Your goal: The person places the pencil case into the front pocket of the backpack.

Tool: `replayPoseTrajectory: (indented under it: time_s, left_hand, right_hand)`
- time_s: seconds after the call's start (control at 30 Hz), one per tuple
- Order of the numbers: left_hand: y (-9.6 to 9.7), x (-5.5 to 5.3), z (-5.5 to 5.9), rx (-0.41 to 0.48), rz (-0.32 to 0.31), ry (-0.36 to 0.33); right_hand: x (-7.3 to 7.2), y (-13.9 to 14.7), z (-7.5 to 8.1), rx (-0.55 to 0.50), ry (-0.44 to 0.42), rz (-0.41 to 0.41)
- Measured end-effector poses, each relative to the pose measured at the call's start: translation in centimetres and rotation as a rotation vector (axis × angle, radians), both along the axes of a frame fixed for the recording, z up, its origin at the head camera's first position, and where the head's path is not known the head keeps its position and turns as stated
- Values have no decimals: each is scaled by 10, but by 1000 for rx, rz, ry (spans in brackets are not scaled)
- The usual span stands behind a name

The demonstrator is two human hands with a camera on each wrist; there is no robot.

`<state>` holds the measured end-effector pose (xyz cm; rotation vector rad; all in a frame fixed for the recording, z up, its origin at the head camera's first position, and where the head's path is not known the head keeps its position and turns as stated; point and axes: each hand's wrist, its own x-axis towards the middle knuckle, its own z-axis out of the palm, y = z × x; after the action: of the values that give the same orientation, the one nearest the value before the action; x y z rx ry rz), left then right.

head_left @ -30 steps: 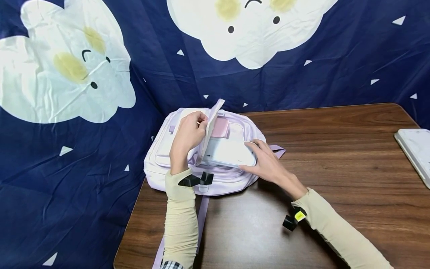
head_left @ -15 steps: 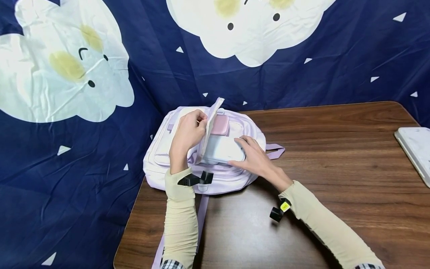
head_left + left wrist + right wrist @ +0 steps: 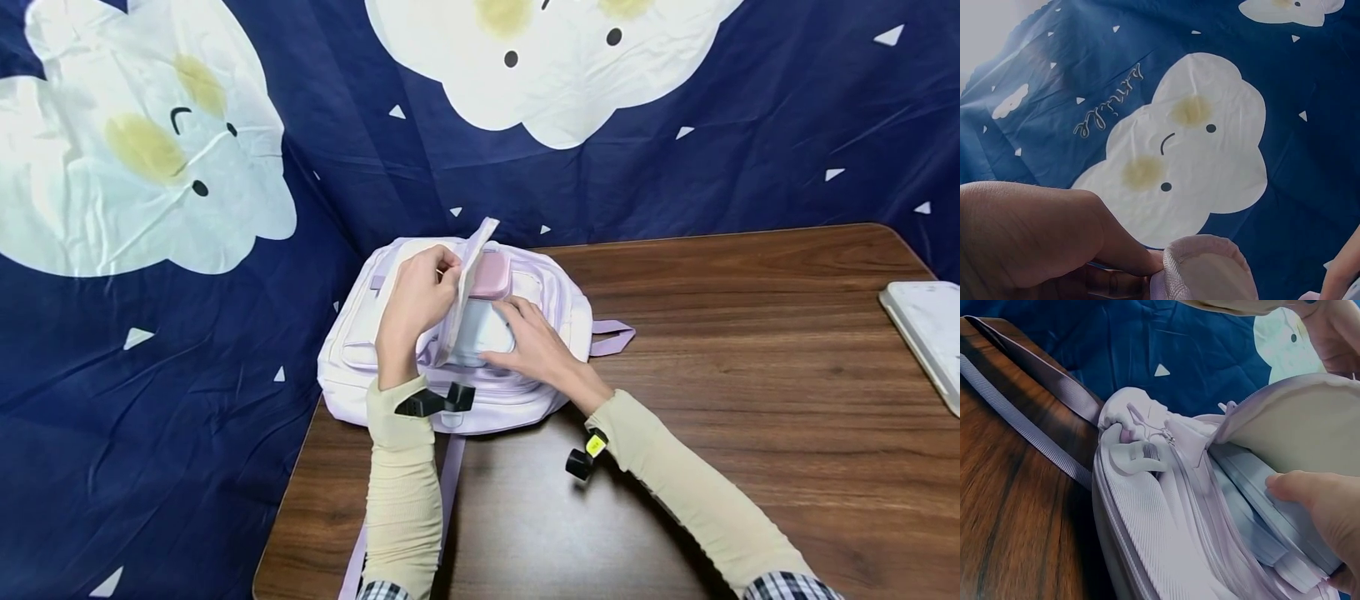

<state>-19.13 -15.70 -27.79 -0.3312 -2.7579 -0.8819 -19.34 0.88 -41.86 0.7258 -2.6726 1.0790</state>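
Observation:
A lavender backpack (image 3: 347, 392) lies on the table with a front pocket unzipped. My left hand (image 3: 415, 307) pinches the edge of the pocket's flap (image 3: 467, 287) and holds it raised; the left wrist view shows the thumb and a finger at its zipper edge (image 3: 1174, 275). My right hand (image 3: 536, 350) grips a pale blue flat case (image 3: 480, 327) by its near end, thumb along one side. The case's far part is hidden behind the flap, inside the pocket. Just above it in the head view, a pink rounded box (image 3: 491, 275) sits in the pocket.
The backpack rests on a brown wooden table (image 3: 735, 350), close to the navy cloud-print cloth (image 3: 330, 75). Lavender straps (image 3: 613, 337) trail onto the wood. A white flat slab (image 3: 930, 325) stands at the table's right side.
My right hand has moved left, sliding the pale blue case further under the flap, so less of it shows. The left hand keeps holding the flap in nearly the same place.

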Motion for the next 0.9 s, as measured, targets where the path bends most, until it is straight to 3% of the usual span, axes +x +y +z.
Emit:
replayPoseTrajectory:
  time_s: [0.27, 0.4, 0.6, 0.7, 0.9]
  left_hand:
    - [-4, -1, -2, 7, 13, 1]
    - [-4, -2, -1, 14, 11, 0]
    - [-6, -2, 0, 18, 8, -1]
    - [-6, -2, 0, 22, 5, 0]
    - [-6, -1, 1, 26, 4, 3]
  right_hand:
    - [0, 7, 3, -88, -41, 33]
    - [7, 17, 11, -157, -53, -17]
    - [22, 27, 19, -227, -186, -32]
    - [30, 29, 21, -231, -220, -3]
    - [38, 25, 23, -199, -209, 30]
